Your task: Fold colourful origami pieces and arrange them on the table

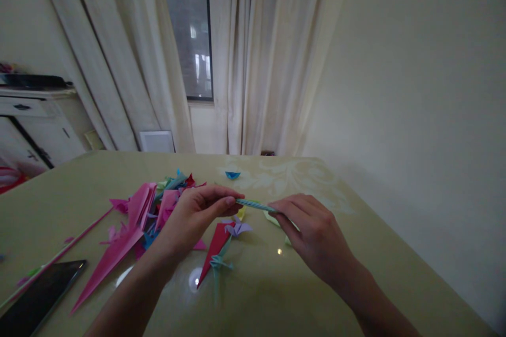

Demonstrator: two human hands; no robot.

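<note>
A narrow strip of folded green-blue paper (pixel 256 205) is stretched level between my two hands, above the table. My left hand (pixel 207 205) pinches its left end between thumb and fingers. At the other end, my right hand (pixel 306 218) grips it with thumb and fingertips. Below the strip lie a purple folded paper piece (pixel 237 227), a red paper cone (pixel 216 250) and a pale teal folded paper figure (pixel 218 263). Bits of yellow paper (pixel 241 214) and pale green paper (pixel 272 218) show partly behind my hands.
A heap of pink folded paper (pixel 138 205) and other coloured pieces lies left on the glossy table (pixel 316 284). Near the front left are a dark flat phone-like device (pixel 41 295) and a long pink stick (pixel 75 239). A blue paper boat (pixel 233 175) sits farther back.
</note>
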